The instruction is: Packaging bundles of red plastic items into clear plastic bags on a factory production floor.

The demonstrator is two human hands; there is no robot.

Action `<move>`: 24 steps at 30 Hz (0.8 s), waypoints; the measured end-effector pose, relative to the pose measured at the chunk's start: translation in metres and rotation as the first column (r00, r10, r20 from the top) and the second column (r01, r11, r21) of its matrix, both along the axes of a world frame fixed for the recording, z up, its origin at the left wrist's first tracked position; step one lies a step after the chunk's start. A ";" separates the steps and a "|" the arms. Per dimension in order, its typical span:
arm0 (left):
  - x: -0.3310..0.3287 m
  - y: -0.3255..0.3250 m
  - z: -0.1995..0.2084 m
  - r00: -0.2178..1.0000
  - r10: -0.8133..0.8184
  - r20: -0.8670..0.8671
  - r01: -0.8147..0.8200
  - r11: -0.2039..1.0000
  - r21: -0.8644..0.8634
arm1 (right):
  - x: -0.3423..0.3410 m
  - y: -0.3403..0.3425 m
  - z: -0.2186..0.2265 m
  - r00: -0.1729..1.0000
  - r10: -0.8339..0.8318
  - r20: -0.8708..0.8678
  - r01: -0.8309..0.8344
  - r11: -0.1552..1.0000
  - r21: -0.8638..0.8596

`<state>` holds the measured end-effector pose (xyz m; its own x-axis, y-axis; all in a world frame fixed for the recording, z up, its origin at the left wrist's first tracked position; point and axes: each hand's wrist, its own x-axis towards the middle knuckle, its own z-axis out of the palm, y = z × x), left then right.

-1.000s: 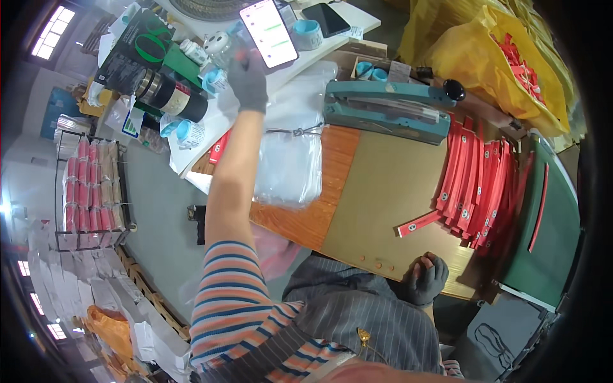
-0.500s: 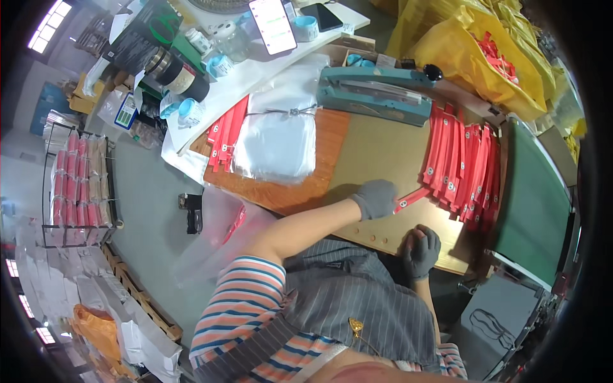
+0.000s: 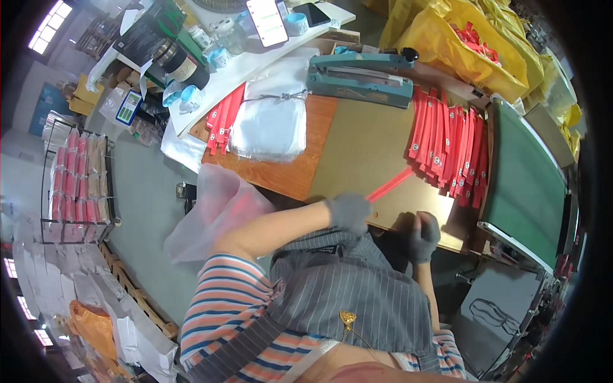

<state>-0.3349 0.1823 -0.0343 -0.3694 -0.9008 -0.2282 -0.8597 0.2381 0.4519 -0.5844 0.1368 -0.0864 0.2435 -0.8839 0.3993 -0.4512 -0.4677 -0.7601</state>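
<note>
From the left: a wire rack [image 3: 78, 177] of pink-red packs stands on the floor. On the counter [image 3: 357, 147] lies a stack of clear bags [image 3: 268, 124], red strips beside it, then a teal heat sealer [image 3: 361, 76]. My left hand [image 3: 348, 210], grey-gloved, has its fingers clamped on one red strip [image 3: 389, 185] at the counter's near edge. I judge a level, end-on pull keeps it straight. My right hand [image 3: 423, 237] is fisted; contents unclear. Fanned red strips [image 3: 447, 143] and yellow sacks [image 3: 472, 48] lie right.
</note>
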 end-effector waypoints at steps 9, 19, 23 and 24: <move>-0.024 0.038 -0.053 0.963 0.166 0.214 -0.067 0.912 -0.404 | 0.034 -0.151 0.048 0.957 -0.244 -0.158 0.171 0.913 -0.369; 0.031 0.009 0.011 0.765 0.412 -0.494 -0.451 0.891 0.044 | -0.051 -0.317 -0.038 0.687 -0.340 -0.643 0.493 0.867 0.068; 0.010 -0.106 0.002 0.631 0.464 -0.622 -0.543 0.836 0.073 | -0.074 -0.345 -0.027 0.815 -0.281 -0.507 0.539 0.687 0.486; -0.005 -0.137 -0.016 0.551 0.483 -0.681 -0.615 0.786 0.060 | -0.068 -0.349 -0.026 0.793 -0.273 -0.544 0.550 0.704 0.449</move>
